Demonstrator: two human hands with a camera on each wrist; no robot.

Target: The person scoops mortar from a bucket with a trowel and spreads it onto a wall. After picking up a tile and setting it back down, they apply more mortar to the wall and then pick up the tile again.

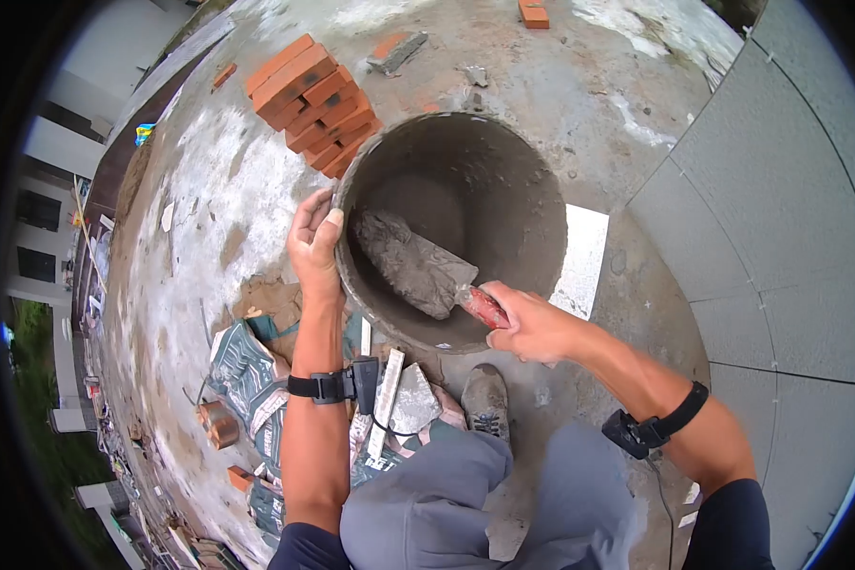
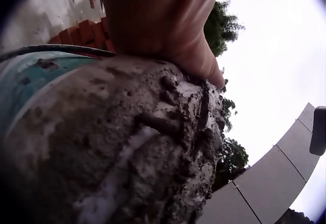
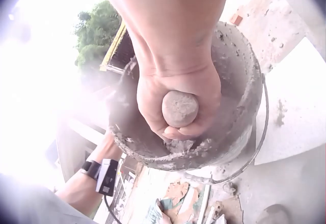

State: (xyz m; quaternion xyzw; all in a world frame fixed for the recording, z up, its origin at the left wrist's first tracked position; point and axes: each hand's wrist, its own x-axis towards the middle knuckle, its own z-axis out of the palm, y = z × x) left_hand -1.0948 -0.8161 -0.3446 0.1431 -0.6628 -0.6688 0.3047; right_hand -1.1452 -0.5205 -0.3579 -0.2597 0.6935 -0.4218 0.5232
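My left hand (image 1: 312,242) clamps the bucket (image 1: 541,204) rim, thumb curled inside, steadying it. My right hand (image 1: 530,321) is wrapped around the trowel (image 1: 418,268) handle; the mortar-caked blade lies ahead of that grip, angled down into the bucket to scrape

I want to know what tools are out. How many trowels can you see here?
1: a trowel inside the bucket, its blade coated in mortar, its handle gripped by the right hand. Others may lie hidden among the clutter.

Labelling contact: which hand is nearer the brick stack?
Left. The left hand grips the bucket rim beside the bricks; the right hand holds the trowel opposite.
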